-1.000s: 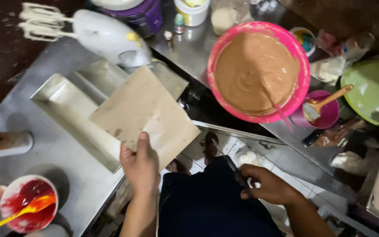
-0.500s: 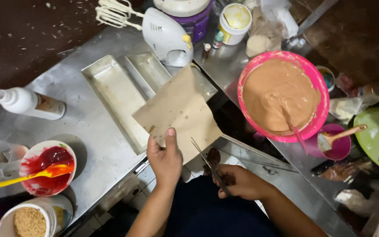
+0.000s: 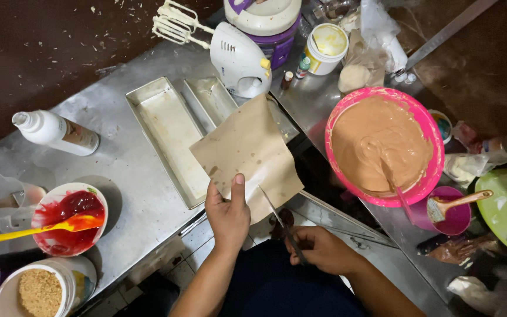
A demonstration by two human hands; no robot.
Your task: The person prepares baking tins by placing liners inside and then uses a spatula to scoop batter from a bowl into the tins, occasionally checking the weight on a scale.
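Observation:
My left hand (image 3: 227, 212) pinches the near edge of a sheet of brown paper (image 3: 249, 154), thumb on top, and holds it above the metal table's edge. My right hand (image 3: 319, 249) grips a pair of scissors (image 3: 277, 219) low near my lap, blades pointing up at the paper's lower right edge. Two long metal loaf pans (image 3: 168, 134) lie side by side on the table just beyond the paper, which covers part of the right one.
A pink bowl of brown batter (image 3: 382, 144) sits to the right, with a small pink dish and brush (image 3: 450, 208) beside it. A white hand mixer (image 3: 230, 53) lies behind the pans. A bowl of red sauce with a yellow spoon (image 3: 68, 222), a white bottle (image 3: 54, 132) and tubs stand at left.
The view has shifted so the table's left side shows more. My left hand still holds the paper; my right hand has brought the scissors up to the paper's lower edge.

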